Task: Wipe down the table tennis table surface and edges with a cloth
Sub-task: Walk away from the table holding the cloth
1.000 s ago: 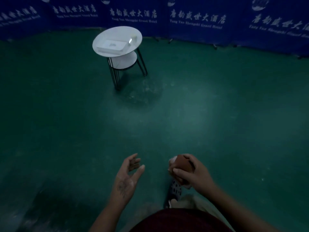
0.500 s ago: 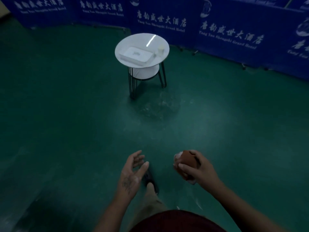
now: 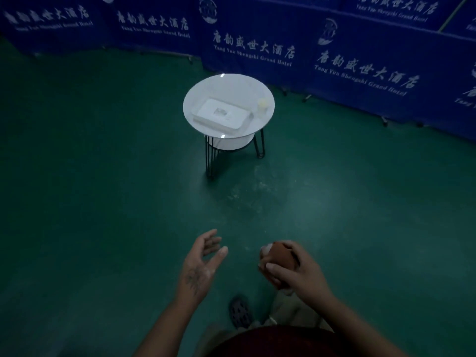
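While left hand spreads empty, right hand grips balled cloth; tray tops side table.

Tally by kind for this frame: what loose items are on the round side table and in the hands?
white tray: 1
small pale container: 1
balled brown cloth, gripped in the right hand: 1
Total: 3

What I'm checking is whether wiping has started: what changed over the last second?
The view closed in on the round white side table, now lower and larger in frame. Nothing taken or released: the right hand still grips the bunched brown cloth; the left hand stays open, empty.
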Demonstrator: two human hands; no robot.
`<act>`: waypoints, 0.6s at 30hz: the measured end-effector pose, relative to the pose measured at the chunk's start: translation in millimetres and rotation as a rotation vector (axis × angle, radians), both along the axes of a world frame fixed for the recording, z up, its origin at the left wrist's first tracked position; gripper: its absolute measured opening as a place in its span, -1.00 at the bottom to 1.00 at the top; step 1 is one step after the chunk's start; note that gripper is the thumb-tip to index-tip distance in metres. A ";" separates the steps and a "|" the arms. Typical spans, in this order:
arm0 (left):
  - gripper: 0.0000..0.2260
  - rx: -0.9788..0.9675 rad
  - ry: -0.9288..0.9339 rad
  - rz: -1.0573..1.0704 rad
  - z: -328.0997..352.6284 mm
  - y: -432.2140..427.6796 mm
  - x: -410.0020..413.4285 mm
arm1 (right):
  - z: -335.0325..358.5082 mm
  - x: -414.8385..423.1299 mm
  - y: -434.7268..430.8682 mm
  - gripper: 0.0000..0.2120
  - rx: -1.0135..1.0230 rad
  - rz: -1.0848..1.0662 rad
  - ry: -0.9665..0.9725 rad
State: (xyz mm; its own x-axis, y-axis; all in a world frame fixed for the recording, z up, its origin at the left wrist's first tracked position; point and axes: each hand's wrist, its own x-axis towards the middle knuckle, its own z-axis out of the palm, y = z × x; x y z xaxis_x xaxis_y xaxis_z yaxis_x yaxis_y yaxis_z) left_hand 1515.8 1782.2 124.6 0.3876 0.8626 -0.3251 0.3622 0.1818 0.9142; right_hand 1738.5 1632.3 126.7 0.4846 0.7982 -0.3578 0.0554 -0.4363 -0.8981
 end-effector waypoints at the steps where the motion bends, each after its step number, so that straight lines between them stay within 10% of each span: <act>1: -0.59 0.004 0.011 -0.002 0.6 13.5 3.4 | -0.6 3.5 13.4 -0.53 -0.008 -0.006 0.005; 18: -0.62 -0.007 0.085 0.162 14.7 289.6 96.3 | -16.4 132.4 323.8 -0.54 -0.011 0.140 0.100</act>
